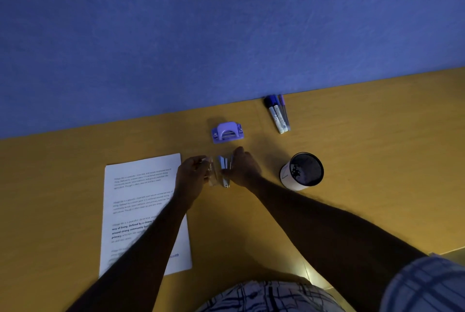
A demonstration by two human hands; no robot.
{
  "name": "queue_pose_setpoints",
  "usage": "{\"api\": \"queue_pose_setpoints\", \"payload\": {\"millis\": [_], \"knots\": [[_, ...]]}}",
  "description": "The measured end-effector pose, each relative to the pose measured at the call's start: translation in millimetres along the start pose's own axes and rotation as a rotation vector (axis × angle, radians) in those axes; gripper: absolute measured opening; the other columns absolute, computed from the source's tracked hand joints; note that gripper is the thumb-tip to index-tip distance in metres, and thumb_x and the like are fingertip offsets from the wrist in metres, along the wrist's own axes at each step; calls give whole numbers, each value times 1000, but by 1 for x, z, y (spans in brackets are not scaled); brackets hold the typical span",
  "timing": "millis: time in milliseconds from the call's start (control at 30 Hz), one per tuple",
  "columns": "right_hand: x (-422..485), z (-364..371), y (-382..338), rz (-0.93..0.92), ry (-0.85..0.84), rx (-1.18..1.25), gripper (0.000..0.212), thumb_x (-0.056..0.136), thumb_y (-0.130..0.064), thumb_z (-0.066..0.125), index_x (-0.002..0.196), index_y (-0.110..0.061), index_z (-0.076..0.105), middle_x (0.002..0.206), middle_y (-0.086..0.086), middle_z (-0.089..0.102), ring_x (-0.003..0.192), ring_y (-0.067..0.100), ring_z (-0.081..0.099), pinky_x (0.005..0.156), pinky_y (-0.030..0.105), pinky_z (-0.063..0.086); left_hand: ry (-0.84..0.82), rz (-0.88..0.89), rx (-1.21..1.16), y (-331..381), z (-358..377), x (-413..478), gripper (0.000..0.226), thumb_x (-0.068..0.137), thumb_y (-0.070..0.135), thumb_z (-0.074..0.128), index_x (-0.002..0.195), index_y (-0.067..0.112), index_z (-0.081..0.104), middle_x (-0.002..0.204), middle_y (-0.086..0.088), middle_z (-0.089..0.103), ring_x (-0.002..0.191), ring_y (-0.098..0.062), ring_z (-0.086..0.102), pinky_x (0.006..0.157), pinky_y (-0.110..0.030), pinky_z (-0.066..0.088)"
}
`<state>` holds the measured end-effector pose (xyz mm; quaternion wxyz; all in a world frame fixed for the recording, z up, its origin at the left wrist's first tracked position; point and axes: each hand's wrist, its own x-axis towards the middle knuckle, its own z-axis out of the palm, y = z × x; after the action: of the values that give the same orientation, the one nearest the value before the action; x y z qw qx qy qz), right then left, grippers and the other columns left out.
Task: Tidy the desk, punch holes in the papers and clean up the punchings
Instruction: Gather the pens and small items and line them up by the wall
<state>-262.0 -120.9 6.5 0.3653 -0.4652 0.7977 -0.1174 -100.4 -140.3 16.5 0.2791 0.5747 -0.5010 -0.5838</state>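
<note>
papers (pixel 141 211): one visible stack, sheet count unclear; near left of hole punch; light, floppy, lift by an edge.
left hand (pixel 192 177): closed on a clear object, hard to identify.
right hand (pixel 242 168): pinching a small blue-metal item, likely a stapler (pixel 224 168).
mesh cup (pixel 302 172): one, right of hands.
hole punch (pixel 227 132): one, just beyond hands; rigid, probably grip by body.
pens (pixel 278 114): roughly three or four, far right of punch.

Yellow desk (pixel 377 135) bears papers (pixel 141 201), hole punch (pixel 227 132), markers (pixel 278 115) (bunched), cup (pixel 302 172).
</note>
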Motion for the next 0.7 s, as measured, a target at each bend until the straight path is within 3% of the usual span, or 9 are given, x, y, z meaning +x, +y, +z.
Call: {"api": "queue_pose_setpoints", "payload": {"millis": [100,167,233,367,500,633,700], "knots": [[1,4,-5,-29,0,-133,90,74,-38,78,143,-13,27,125,11,52,105,27,59,72,38,55,12,-13,2,0,0,0,16,92,29,62,85,20,72,76,-1,73,69,-11,68,64,-31,57],[1,5,-6,-82,-10,-201,91,73,-37,79,144,-17,26,126,10,51,101,25,60,66,35,54,20,-9,3,0,1,-1,14,93,28,62,83,22,72,75,3,73,67,-7,68,62,-27,58],[1,6,-5,-110,-15,-211,83,72,-34,79,139,-19,31,124,9,52,97,25,61,59,31,51,17,-6,17,-1,1,-2,16,93,27,62,82,21,71,74,-1,72,66,-8,67,61,-28,56],[3,4,1,-160,-35,-224,56,76,-29,73,123,-17,44,116,11,55,98,30,61,71,40,56,6,-12,8,0,2,-3,16,93,26,62,84,17,72,78,-10,71,70,-16,65,63,-34,54],[5,-8,7,-154,-7,-72,51,74,-27,75,117,-15,50,112,11,61,95,27,61,69,37,53,14,-26,-3,2,5,-1,12,93,26,62,86,21,71,76,-2,71,73,-15,66,61,-28,54],[1,-24,9,-123,-24,318,71,74,-18,78,134,-19,39,108,10,67,85,25,69,65,37,57,-31,-5,-24,8,13,1,16,94,25,61,86,15,71,75,-7,70,68,-18,65,64,-37,55],[-1,-31,9,-74,-44,453,63,75,-16,77,130,-16,45,98,11,70,78,23,71,63,39,60,-50,-1,-47,12,20,3,18,95,22,60,84,12,71,72,-9,67,66,-19,62,64,-37,52]]}}
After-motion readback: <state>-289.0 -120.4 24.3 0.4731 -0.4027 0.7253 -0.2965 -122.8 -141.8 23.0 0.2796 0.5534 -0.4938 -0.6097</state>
